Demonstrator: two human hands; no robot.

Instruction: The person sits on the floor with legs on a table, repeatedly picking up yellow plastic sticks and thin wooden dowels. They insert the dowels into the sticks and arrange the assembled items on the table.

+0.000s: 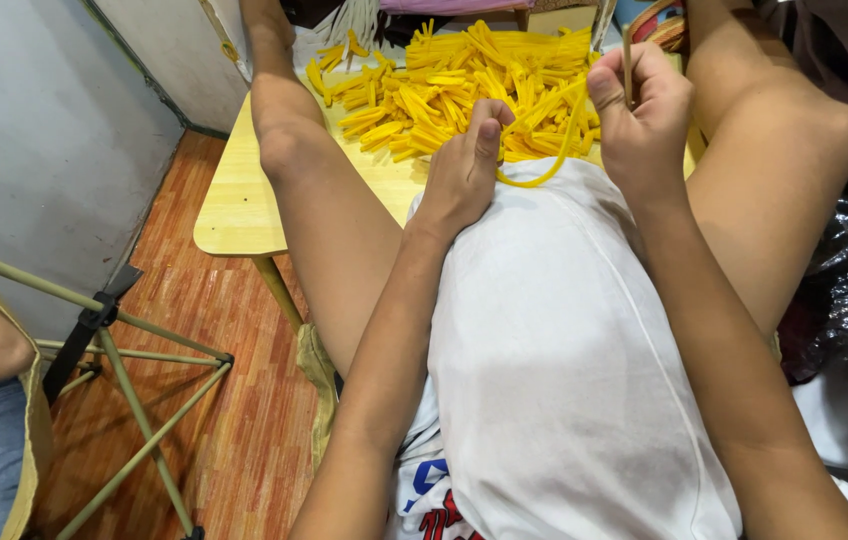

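Here, both forearms run up the middle of the frame over a white shirt [564, 370], meeting just below the top centre. The left hand [464, 170] lies knuckles-up, fingers curled in and pinching one end of a yellow strip [544, 172]. The right hand [644, 120], upper right of centre, is closed in a loose fist around the strip's other end and a thin stick [627, 60] that stands up out of it. The strip sags in a loop between the two hands, just touching the shirt.

Beyond the hands, a heap of yellow strips [464, 85] covers the far part of a pale wooden table [234, 200], whose rounded near corner sits at centre left. Bare knees flank the hands on both sides, leaving little room. At lower left, a folding stand [134, 390] rests on the reddish plank floor [244, 420].
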